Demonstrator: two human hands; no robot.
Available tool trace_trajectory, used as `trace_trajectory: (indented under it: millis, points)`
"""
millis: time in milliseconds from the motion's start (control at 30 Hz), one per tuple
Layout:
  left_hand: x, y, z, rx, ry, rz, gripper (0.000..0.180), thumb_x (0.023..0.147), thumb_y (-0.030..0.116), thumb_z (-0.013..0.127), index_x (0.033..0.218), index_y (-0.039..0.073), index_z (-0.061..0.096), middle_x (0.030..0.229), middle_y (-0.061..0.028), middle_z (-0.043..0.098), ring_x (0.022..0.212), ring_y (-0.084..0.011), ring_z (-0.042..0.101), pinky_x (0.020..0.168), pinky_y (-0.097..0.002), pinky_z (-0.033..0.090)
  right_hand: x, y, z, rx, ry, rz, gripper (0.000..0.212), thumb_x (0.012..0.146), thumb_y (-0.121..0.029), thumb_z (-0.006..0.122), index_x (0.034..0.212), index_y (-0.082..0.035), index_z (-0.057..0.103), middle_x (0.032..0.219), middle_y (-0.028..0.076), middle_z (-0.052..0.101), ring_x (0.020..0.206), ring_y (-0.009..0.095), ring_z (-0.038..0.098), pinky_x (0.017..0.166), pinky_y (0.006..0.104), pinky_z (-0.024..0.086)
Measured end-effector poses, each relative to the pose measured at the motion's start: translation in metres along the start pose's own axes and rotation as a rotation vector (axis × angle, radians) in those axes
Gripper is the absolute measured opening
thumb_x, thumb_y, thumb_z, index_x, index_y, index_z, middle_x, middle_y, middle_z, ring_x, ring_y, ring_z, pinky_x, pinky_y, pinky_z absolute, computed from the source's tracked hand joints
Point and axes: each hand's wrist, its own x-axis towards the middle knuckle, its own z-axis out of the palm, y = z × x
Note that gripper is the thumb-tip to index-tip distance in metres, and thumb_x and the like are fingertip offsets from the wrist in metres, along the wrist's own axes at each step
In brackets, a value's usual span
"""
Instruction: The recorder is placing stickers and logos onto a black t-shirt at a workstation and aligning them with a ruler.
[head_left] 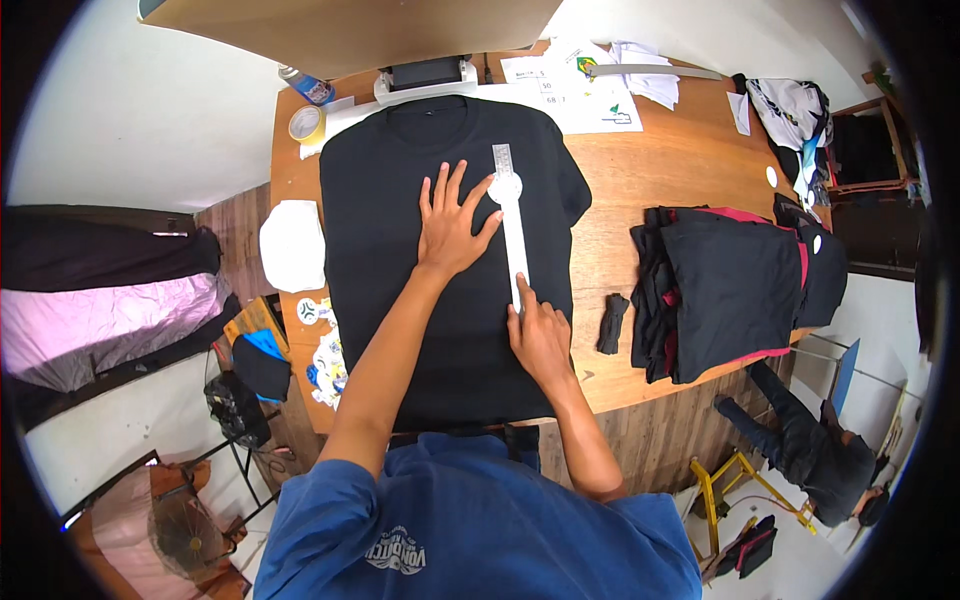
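Observation:
A black T-shirt (400,330) lies spread flat on the wooden table, its collar toward the far side. On its right half rests a metal ruler (514,245) with a round protractor-like disc (506,188) near its far end. My left hand (455,225) lies on the shirt with fingers spread, its thumb and index fingertip by the disc's left edge. Around the ruler's near end my right hand (540,335) closes, index finger stretched along it and thumb at its left side.
A folded stack of black garments with red trim (735,295) sits on the table (610,165) at the right, beside a small black bundle (612,323). Tape (306,125), a spray can (307,86) and printed papers (590,95) line the far edge. Another person (820,450) is at the lower right.

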Motion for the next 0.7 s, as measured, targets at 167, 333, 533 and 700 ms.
trace_trajectory:
  millis: [167, 333, 533, 700]
  points:
    - [0.0022, 0.0032, -0.0009, 0.012, -0.080, -0.031, 0.067, 0.093, 0.058, 0.065, 0.151, 0.027, 0.052, 0.167, -0.0181, 0.027, 0.157, -0.0403, 0.015, 0.124, -0.0615, 0.006, 0.0002, 0.0005, 0.0012, 0.016, -0.007, 0.020, 0.048, 0.097, -0.015, 0.065, 0.143, -0.003, 0.056, 0.072, 0.018, 0.064, 0.066, 0.035, 0.063, 0.068, 0.0443, 0.049]
    - [0.0033, 0.0021, 0.0012, 0.032, -0.096, -0.035, 0.072, 0.092, 0.064, 0.062, 0.153, 0.027, 0.051, 0.168, -0.0191, 0.024, 0.157, -0.0414, 0.013, 0.124, -0.0642, 0.004, 0.0003, -0.0003, 0.0006, 0.024, 0.000, 0.017, 0.047, 0.097, -0.014, 0.065, 0.142, -0.003, 0.056, 0.072, 0.018, 0.063, 0.067, 0.036, 0.062, 0.068, 0.0445, 0.048]
    - [0.0030, 0.0011, 0.0016, 0.021, -0.086, -0.029, 0.073, 0.090, 0.064, 0.063, 0.152, 0.026, 0.053, 0.168, -0.0187, 0.024, 0.157, -0.0415, 0.014, 0.124, -0.0643, 0.004, -0.0019, 0.0041, 0.0047, -0.045, 0.026, -0.041, 0.047, 0.097, -0.014, 0.065, 0.141, 0.001, 0.058, 0.070, 0.013, 0.065, 0.066, 0.028, 0.062, 0.064, 0.0385, 0.045]
    - [0.0020, 0.0018, 0.0002, 0.026, -0.114, -0.045, 0.074, 0.090, 0.064, 0.064, 0.153, 0.027, 0.051, 0.168, -0.0171, 0.024, 0.158, -0.0396, 0.012, 0.125, -0.0609, 0.002, -0.0032, 0.0035, 0.0049, -0.047, 0.021, -0.054, 0.047, 0.098, -0.015, 0.064, 0.141, 0.002, 0.057, 0.069, 0.012, 0.065, 0.066, 0.027, 0.061, 0.064, 0.0386, 0.044]
